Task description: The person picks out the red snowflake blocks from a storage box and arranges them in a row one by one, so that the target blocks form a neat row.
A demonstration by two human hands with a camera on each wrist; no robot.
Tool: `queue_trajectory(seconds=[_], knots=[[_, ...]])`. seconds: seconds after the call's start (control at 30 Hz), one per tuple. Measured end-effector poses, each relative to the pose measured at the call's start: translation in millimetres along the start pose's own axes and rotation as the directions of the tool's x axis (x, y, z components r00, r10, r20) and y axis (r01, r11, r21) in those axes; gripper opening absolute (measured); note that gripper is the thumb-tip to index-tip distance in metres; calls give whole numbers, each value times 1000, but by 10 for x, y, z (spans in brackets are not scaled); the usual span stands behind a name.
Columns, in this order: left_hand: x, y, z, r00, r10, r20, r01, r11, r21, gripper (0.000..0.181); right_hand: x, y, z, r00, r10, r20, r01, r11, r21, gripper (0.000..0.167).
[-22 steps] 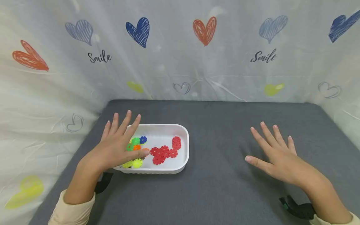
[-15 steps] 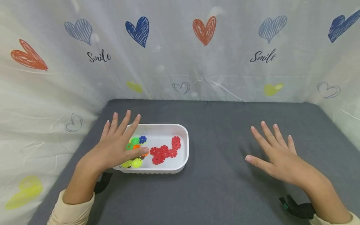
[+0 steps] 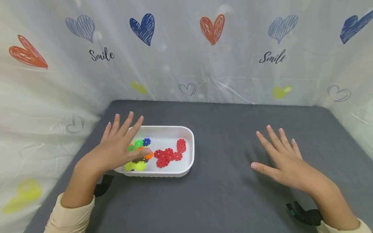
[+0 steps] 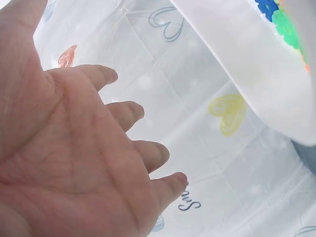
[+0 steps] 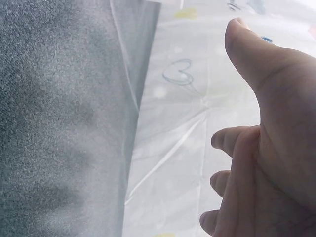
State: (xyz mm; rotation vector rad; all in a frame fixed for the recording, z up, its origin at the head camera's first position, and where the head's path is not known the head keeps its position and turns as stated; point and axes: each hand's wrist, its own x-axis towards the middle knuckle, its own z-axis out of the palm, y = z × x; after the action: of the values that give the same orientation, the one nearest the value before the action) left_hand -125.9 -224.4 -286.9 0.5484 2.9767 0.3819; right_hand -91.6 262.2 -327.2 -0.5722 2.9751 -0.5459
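My left hand [image 3: 115, 152] hovers over the left end of a white plastic tray [image 3: 186, 168], fingers spread and nothing held. Inside that tray a cluster of red flower-shaped plastic discs [image 3: 164, 157] lies toward the right. Green discs [image 3: 138, 143], a blue disc [image 3: 146, 142], yellow discs [image 3: 140, 166] and an orange disc [image 3: 149, 155] sit at the left, partly hidden by the hand. My right hand [image 3: 287, 165] is held above the table on the right, fingers spread, touching nothing. In the left wrist view the palm [image 4: 74, 148] faces the camera, beside the tray's edge.
A dark grey cloth-covered table [image 3: 221, 194] lies under everything. White curtain [image 3: 175, 64] printed with hearts and "Smile" surrounds it at the back and sides. Black straps [image 3: 306, 215] with cameras sit at the wrists.
The head view has shifted slightly, so the tray and both hands appear a little further left. Both hands keep the same spread pose, and the discs stay where they lie.
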Motion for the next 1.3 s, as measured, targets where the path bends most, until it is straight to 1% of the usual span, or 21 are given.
queue_trajectory(seconds=[0.13,0.37,0.53,0.63,0.77,0.87,0.93,1.0,1.13,1.2,1.3], knots=[[-8,-65,-31,1000,-10,12,10,1000,-23,100,21,-36,5,1000,-10,-2,10,1000,8,92],[-13,-234,1,998,-27,52,31,996,-81,97,86,-90,4,1000,-20,13,20,1000,-1,92],[-13,-365,27,997,-40,65,47,994,-99,96,170,-164,-17,998,-52,23,53,999,-5,92],[-9,-418,47,996,-55,70,62,993,-98,97,232,-218,-41,996,-78,32,78,997,3,90],[7,-473,91,993,-92,68,99,989,-106,100,325,-292,-80,992,-115,59,115,993,10,85],[42,-516,152,988,-139,73,147,982,-115,100,405,-343,-87,987,-142,76,141,990,20,83],[81,-547,203,981,-180,73,187,975,-121,96,460,-374,-74,983,-167,77,166,986,24,82],[126,-566,253,975,-212,63,218,968,-126,86,517,-405,-43,978,-196,74,194,981,30,80],[199,-574,330,968,-250,35,252,962,-102,64,626,-477,44,961,-270,55,269,963,32,74],[220,-565,351,965,-259,26,261,962,-76,61,683,-517,83,949,-313,37,312,950,31,68],[240,-552,370,960,-279,24,279,959,-39,62,779,-588,117,925,-379,-7,379,925,11,58]])
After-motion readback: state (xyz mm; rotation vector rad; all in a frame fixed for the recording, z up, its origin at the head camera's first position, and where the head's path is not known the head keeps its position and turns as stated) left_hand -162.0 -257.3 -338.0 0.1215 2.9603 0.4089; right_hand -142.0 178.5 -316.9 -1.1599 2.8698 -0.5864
